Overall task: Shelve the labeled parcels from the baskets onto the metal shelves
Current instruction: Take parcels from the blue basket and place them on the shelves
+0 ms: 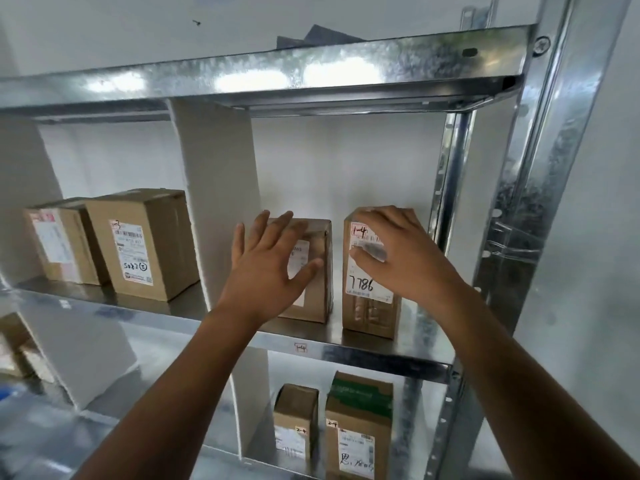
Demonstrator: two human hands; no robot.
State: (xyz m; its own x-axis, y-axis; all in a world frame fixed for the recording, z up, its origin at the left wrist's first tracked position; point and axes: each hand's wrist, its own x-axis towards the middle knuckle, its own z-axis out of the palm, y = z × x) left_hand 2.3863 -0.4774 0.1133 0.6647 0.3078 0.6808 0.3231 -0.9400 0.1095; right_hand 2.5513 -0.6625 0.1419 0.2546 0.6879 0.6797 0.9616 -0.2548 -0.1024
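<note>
Field notes, head camera:

- Galvanised metal rack [540, 202] fills my view; its right upright runs down the right side and the top beam [277, 74] crosses above
- Middle shelf [374, 353] is split by a white divider [221, 188] standing upright
- Left of the divider, a large brown box [156, 244] sits near the front edge with its label facing out; a second box [59, 247] stands just beside it towards the left end
- Right bay, towards the right end of the shelf: tall parcel marked 7786 [367, 306] stands upright at the front edge, tagged 1-4 in red at its top
- Just to its left, apart by a narrow gap, a shorter parcel [317, 289] stands upright, label outward
- Lower shelf, same bay: a small parcel [296, 420] and a green-topped parcel [360, 427] stand side by side
- Right hand [398, 251]: fingers extended over the 7786 parcel's top front edge, thumb across the label, not curled round it; thumb is blurred
- Left hand [266, 268]: fingers spread wide, palm towards the shorter parcel's front; I cannot tell whether it touches
- Small handwritten tag [300, 347] on the shelf's front edge
</note>
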